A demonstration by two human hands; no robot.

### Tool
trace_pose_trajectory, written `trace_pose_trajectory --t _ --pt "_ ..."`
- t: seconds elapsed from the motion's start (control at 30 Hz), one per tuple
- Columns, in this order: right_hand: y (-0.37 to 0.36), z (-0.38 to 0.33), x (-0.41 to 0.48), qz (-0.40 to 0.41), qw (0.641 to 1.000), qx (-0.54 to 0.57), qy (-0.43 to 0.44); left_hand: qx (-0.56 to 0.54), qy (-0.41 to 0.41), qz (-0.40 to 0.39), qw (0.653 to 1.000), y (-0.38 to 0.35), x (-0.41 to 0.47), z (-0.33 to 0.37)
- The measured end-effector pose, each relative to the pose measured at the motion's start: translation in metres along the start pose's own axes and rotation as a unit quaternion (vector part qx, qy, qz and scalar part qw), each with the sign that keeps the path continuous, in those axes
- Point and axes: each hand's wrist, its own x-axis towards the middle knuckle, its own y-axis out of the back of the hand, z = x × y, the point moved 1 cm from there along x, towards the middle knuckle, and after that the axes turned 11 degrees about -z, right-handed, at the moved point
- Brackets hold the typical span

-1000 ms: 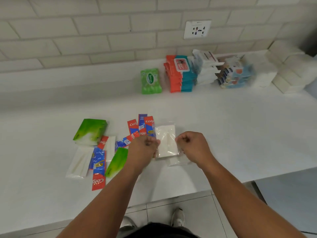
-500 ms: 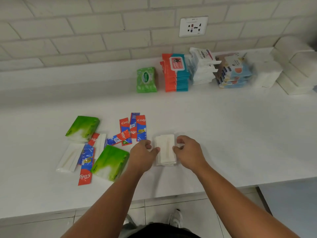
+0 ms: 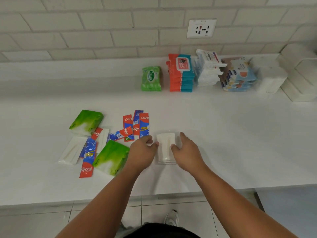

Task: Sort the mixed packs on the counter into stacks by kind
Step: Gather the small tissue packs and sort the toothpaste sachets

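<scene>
A white stack of clear-wrapped packs is seen lying flat on the desk, near its front edge, and every other place is given from it. The stack's left edge is pinched by the left hand, whose fingers are curled in and whose thumb tip is set against the wrapper. Its right edge is gripped by the right hand: the thumb is laid on top and the fingers are curved round the side. How many packs are in the stack is hard to tell, since the clear wrappers blur together.

Just left of the stack, toothpaste sachets are scattered, some overlapping. Further left, two green packs are found, one nearer the desk's front and one further back, with more sachets and a loose white pack among them.

Well beyond the stack, against the wall, sorted piles are lined up. Green wipes are placed straight behind it. To their right are set an orange pile, a white-and-blue pile, a pale blue pile and white tissue blocks. A socket is fixed to the tiled wall above the piles.
</scene>
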Motion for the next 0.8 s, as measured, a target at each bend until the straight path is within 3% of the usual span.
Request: trace_pose_trajectory --t 0.2,0.47,0.67,0.8 --pt "-0.028 -0.041 0.005 0.073 0.989 -0.071 0.107 0.017 -0.066 0.073 0.995 0.062 -0.012 -0.012" --pt "-0.122 -0.138 0.016 0.015 0.956 -0.144 0.255 0.064 -0.074 0.133 0.986 0.171 -0.022 -0.098" --pt "-0.201 -0.183 0.036 -0.049 0.929 -0.258 0.26 0.128 0.004 0.093 0.987 0.219 -0.014 -0.174" --pt "-0.238 -0.19 0.053 -0.067 0.906 -0.338 0.245 0.189 0.015 0.041 0.981 0.223 -0.006 -0.201"
